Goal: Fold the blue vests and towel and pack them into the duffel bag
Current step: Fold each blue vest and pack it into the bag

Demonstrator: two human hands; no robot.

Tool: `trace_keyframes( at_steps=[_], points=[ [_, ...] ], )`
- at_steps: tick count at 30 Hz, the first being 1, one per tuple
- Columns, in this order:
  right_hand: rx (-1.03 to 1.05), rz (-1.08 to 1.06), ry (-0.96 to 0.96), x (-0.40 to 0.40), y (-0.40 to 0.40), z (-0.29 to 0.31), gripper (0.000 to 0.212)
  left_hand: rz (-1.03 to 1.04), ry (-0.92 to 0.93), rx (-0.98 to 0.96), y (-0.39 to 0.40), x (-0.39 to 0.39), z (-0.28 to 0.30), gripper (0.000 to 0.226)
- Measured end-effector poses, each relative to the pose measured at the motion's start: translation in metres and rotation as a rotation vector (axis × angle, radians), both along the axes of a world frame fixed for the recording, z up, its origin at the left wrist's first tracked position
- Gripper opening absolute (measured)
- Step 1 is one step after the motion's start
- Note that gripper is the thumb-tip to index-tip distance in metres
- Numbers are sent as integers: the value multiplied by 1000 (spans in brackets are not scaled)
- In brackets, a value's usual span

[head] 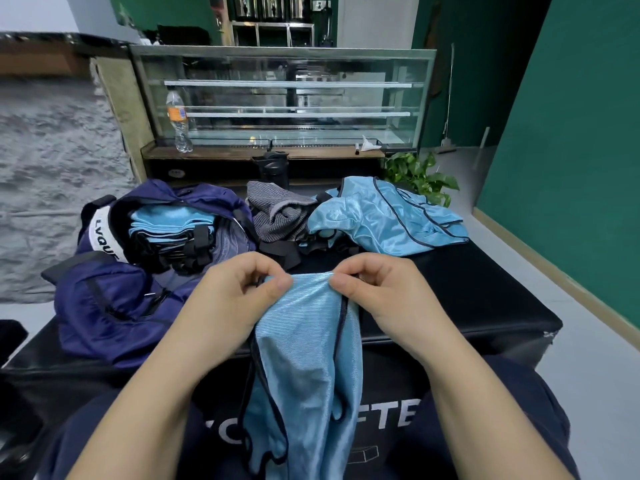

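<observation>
The black counter (485,292) carried everything, and the navy duffel bag (114,306) served as the landmark, lying open at the counter's left end. Inside its mouth sat a stack of already folded blue vests (162,223), so the packing looked, by my judgement, well under way. Just right of the bag lay the grey towel (280,213), crumpled and unfolded, and right of that, well apart from the bag, a loose heap of unfolded vests (384,220) with dark piping. Nearer the person and right of the bag hung the held vest (308,358), the 1 garment in work: shiny pale blue mesh edged in black, gathered narrow, its long axis running straight down from the fingers over the counter's front edge toward the lap. The left hand (239,289) and the right hand (374,289) each pinched its top edge between thumb and curled fingers, the 2 grips close together with a short taut span of cloth between them. The left hand was nearer the bag. The coming fold probably turned on that hanging length: the cloth lay below and toward the body, so it likely needed spreading before being laid flat on the counter beside the bag.
</observation>
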State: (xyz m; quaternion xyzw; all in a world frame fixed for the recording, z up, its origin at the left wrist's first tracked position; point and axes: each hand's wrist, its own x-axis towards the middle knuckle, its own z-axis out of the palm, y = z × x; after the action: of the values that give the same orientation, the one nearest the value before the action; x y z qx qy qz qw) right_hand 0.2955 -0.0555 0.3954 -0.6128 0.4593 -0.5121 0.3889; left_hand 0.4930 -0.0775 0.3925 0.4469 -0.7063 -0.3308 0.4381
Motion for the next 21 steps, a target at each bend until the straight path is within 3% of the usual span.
trace_keyframes(
  at_steps=[6, 13, 21],
  points=[
    [-7, -4, 88, -5, 1, 2, 14, -26, -9, 0, -4, 3, -8, 25],
    [-12, -69, 155, -10, -1, 1, 14, -99, 13, -80, -6, 4, -6, 4],
    [-20, -96, 136, -7, -3, -2, 17, -491, 150, 267, 17, -5, 5, 6]
  ],
)
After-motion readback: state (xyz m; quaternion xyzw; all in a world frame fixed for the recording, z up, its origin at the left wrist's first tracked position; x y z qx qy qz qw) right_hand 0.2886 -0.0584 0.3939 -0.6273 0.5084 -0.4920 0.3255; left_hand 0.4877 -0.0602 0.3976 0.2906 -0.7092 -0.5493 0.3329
